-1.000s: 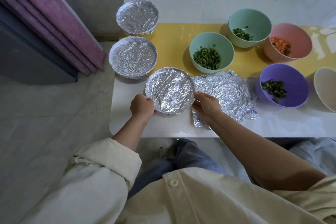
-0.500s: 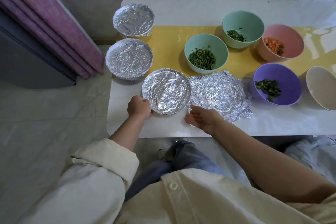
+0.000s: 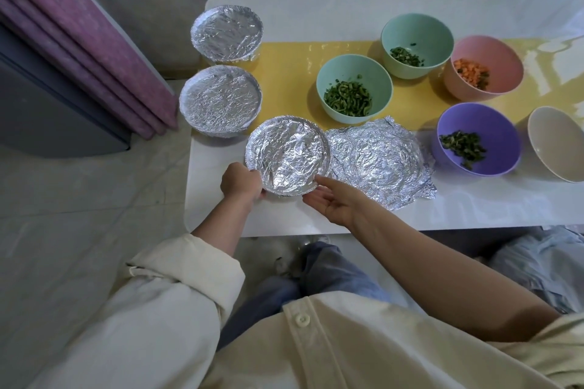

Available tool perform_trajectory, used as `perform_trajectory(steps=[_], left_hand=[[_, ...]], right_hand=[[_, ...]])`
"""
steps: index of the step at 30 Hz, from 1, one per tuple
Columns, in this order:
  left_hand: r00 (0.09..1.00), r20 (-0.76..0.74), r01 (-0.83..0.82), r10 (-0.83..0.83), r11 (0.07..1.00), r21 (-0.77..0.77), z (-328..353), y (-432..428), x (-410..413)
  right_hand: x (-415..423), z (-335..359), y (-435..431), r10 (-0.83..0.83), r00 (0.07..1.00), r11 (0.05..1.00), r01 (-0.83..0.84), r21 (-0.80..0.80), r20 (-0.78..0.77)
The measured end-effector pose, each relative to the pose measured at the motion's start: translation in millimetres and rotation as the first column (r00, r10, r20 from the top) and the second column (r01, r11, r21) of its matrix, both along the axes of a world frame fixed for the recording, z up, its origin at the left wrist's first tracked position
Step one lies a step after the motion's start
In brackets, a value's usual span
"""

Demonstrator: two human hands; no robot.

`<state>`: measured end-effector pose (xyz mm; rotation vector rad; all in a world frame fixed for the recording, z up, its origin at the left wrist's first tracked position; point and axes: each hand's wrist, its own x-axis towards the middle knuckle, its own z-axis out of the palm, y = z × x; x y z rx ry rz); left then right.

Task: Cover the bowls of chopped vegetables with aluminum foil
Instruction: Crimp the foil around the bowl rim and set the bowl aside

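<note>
Right hand let go of the foil sheet and came to the third covered bowl

A second earlier the right hand (image 3: 335,204) pinched the loose foil sheet (image 3: 380,161); now it lay open, palm up, touching the bowl (image 3: 287,156) at its 5 o'clock, while the left hand (image 3: 241,183) stayed closed on the rim at 8 o'clock. That bowl looked sealed; two more foil-topped bowls stood at 10 and 11 o'clock, and four vegetable bowls remained bare at 1 to 3 o'clock. White bench (image 3: 221,218) with a yellow mat, radiator behind, purple curtain left
</note>
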<state>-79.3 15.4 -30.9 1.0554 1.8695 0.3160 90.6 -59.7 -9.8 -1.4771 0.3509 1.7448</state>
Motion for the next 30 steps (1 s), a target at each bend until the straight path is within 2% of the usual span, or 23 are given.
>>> perform_trajectory(steps=[5,7,8,9,10,11,12,13,14,15,16,18,21,23,26,30], left_hand=[[0.999,0.048,-0.008,0.009,1.0,-0.01,-1,2,1],[0.999,0.045,0.007,-0.006,1.0,-0.014,1,2,1],[0.999,0.045,0.016,-0.016,1.0,-0.014,2,3,1],[0.999,0.046,0.029,-0.028,0.999,-0.019,4,3,1],[0.998,0.055,0.037,-0.036,0.999,-0.02,4,6,0],[0.997,0.065,0.046,-0.045,0.999,-0.018,3,8,-2],[0.996,0.072,0.053,-0.052,0.998,-0.015,2,10,-3],[0.996,0.079,0.048,-0.047,0.999,-0.004,0,12,-3],[0.996,0.083,0.022,-0.023,1.0,0.012,-6,14,-4],[0.996,0.085,-0.026,0.023,0.999,0.026,-7,13,-4],[0.99,0.104,-0.097,0.095,0.995,0.018,0,8,-2],[0.955,0.184,-0.221,0.233,0.972,-0.084,20,-10,5],[0.891,0.308,-0.269,0.333,0.935,-0.231,26,-31,16],[0.879,0.335,-0.286,0.341,0.936,-0.204,20,-34,20],[0.902,0.293,-0.284,0.316,0.947,-0.149,15,-26,20],[0.92,0.285,-0.213,0.269,0.953,-0.214,21,-24,20]], right_hand=[[5,4,7,-0.072,0.997,0.997,0.072,0.024,-0.012],[9,3,0,-0.019,0.991,0.998,0.01,0.066,0.13],[10,0,-7,0.044,0.948,0.991,-0.082,0.11,0.315],[13,-2,-14,0.113,0.813,0.959,-0.24,0.153,0.572],[18,-3,-21,0.131,0.558,0.878,-0.449,0.166,0.819],[22,-3,-25,0.056,0.268,0.735,-0.663,0.142,0.962],[27,-5,-25,-0.063,0.03,0.553,-0.831,0.06,0.998],[30,-7,-21,-0.165,-0.145,0.39,-0.918,-0.071,0.976],[32,-9,-16,-0.246,-0.266,0.283,-0.939,-0.193,0.932],[31,-12,-12,-0.294,-0.342,0.231,-0.932,-0.281,0.893],[29,-12,-7,-0.327,-0.382,0.211,-0.921,-0.327,0.865],[22,-12,0,-0.404,-0.388,0.18,-0.921,-0.344,0.828],[11,-15,5,-0.484,-0.381,0.123,-0.921,-0.369,0.788],[6,-15,6,-0.484,-0.389,0.121,-0.917,-0.38,0.784],[2,-14,6,-0.463,-0.407,0.114,-0.908,-0.402,0.788],[1,-14,5,-0.449,-0.401,0.13,-0.913,-0.386,0.798]])
